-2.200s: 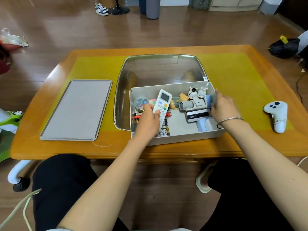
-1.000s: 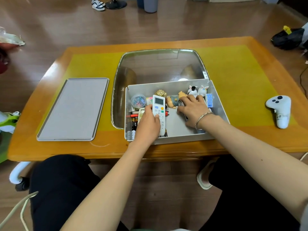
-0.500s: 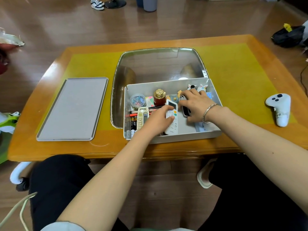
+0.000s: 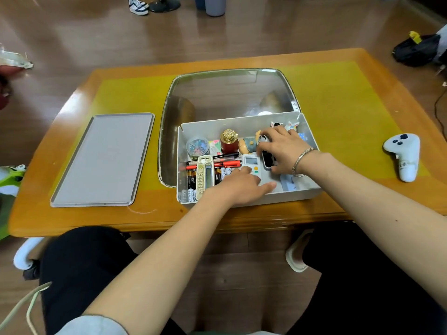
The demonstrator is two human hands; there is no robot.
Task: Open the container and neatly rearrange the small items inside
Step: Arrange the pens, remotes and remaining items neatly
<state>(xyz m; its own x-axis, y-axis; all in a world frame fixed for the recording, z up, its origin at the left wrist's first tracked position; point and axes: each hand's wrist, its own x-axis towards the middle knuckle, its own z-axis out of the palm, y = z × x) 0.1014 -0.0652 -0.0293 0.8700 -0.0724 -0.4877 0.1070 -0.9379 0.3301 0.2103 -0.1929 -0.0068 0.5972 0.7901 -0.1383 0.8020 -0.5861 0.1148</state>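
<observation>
Container [image 4: 244,122]: open grey box at the near middle of the wooden table [image 4: 338,209], its far part over the table's glass inset.
Lid [image 4: 104,158]: flat grey panel lying on the table, well apart from the container on its left side.
Left hand [image 4: 242,186]: reaches over the container's near wall and lies on the white remote [image 4: 251,163], fingers straight, thumb stretched toward the right; pressing, not clenched.
Right hand [image 4: 283,148]: inside the container's right half, fingers curled round a grey and black gadget [image 4: 267,159]; bracelet on the wrist.
White remote: flat on the container's floor, near its middle, screen end toward the far wall.
Left part of container: batteries [image 4: 191,180] against the near wall, a cream calculator-like device [image 4: 205,174] lying over them, red and black pens [image 4: 217,160] just beyond.
Far row of container: round clear tub of pins [image 4: 197,146], red bottle with gold cap [image 4: 229,141], small figurines [image 4: 249,144].
Game controller [image 4: 402,153]: on the table, well right of the container.
</observation>
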